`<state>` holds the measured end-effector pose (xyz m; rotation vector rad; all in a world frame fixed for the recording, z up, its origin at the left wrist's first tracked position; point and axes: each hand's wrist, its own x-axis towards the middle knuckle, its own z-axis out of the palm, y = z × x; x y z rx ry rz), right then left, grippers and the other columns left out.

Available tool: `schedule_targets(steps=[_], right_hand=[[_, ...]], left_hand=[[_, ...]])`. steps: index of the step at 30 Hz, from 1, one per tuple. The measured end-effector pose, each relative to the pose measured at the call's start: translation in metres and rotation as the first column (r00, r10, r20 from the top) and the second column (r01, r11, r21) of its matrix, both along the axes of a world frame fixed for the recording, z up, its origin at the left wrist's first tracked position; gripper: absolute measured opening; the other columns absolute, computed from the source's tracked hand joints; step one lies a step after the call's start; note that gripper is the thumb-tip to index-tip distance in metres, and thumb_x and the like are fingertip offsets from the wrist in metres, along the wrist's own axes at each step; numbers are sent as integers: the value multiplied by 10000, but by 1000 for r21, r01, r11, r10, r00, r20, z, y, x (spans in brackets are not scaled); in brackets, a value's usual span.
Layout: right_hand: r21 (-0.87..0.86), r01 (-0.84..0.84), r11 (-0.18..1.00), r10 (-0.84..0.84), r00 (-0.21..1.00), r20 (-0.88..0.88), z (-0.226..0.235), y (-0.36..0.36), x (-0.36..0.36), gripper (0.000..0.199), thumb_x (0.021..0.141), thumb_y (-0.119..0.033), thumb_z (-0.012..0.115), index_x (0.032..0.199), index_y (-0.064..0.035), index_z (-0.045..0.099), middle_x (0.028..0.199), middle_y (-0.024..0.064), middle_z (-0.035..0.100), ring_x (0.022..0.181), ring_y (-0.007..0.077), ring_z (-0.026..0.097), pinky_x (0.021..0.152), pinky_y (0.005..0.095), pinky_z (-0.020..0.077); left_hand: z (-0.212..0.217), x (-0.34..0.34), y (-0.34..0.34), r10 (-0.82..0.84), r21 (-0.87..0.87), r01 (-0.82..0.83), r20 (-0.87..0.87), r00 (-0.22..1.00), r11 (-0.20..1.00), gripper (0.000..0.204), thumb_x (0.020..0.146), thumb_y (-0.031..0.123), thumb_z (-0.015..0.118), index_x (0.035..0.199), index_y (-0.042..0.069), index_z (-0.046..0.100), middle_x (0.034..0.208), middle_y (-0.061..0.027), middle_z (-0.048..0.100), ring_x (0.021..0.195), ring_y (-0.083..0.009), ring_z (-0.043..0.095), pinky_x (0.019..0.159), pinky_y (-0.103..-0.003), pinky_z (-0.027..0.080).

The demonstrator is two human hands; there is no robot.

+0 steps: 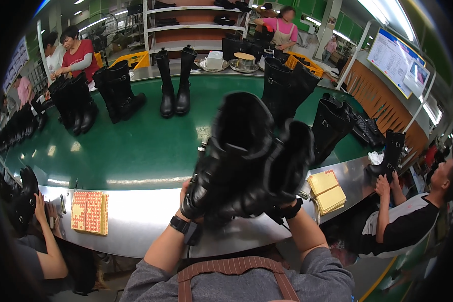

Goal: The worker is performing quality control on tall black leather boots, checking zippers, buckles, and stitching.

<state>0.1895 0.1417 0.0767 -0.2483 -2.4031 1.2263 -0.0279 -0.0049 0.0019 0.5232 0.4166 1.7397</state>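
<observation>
A pair of tall black boots is raised in front of me, shafts leaning away with their dark openings upward. My left hand [184, 195] is wrapped around the lower part of the left boot [219, 161], which has buckles along its side. The right boot [288, 168] rests against it, its foot pointing left across the other. My right hand [288, 204] grips this boot low down, with most fingers hidden behind the leather. Both wrists wear black bands with small devices. Beneath the boots lies the bright metal edge [136, 201] of the workbench.
More black boots [175, 90] stand on the green tabletop [151, 146]. Sticker-sheet stacks [89, 212] and yellow pads [327, 191] lie at either side. Co-workers handle boots close by on the left and right [387, 186]. Shelves [196, 25] and yellow crates [136, 60] are beyond.
</observation>
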Motion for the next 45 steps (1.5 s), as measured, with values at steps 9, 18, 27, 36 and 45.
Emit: schedule_targets(steps=[9, 18, 27, 36, 45], right_hand=[[271, -294, 917, 215, 934, 286, 62, -4, 6, 574, 892, -208, 647, 1394, -30, 436, 1431, 129, 419, 1312, 255, 432, 1142, 389, 304], [602, 234, 764, -225, 970, -92, -10, 7, 32, 576, 715, -165, 804, 1241, -35, 608, 1235, 108, 618, 1179, 281, 551, 1074, 399, 396], [-203, 223, 953, -255, 956, -143, -15, -2, 17, 540, 705, -96, 841, 1199, -42, 630, 1196, 82, 635, 1106, 206, 584, 980, 352, 464], [152, 409, 900, -391, 911, -133, -26, -5, 29, 460, 684, -101, 846, 1108, -52, 673, 1101, 80, 673, 1026, 215, 623, 934, 347, 489], [702, 359, 615, -304, 929, -209, -30, 5, 42, 474, 683, -265, 854, 1090, -89, 688, 1094, 65, 679, 1035, 260, 631, 930, 374, 494]], left_hand=[[7, 9, 3, -483, -120, 529, 277, 830, 840, 516, 982, 303, 434, 1398, 0, 406, 1324, -213, 551, 1155, -285, 611, 1033, -422, 488], [21, 3, 5, -45, -165, 35, -60, 997, 986, 558, 1002, 517, 404, 1235, 33, 556, 1139, -122, 657, 1074, -230, 637, 918, -388, 515], [25, 13, 3, 129, -145, -172, -270, 954, 974, 424, 1006, 368, 505, 1277, 43, 482, 1052, -86, 658, 946, -124, 644, 807, -285, 532], [15, 12, -1, 96, -91, -120, -230, 968, 989, 392, 1025, 264, 477, 1326, 16, 439, 1072, -84, 653, 986, -140, 643, 854, -317, 530], [27, 20, -3, 195, -90, -248, -391, 899, 965, 402, 1010, 285, 527, 1332, 63, 437, 1033, -90, 677, 906, -117, 639, 774, -247, 511]])
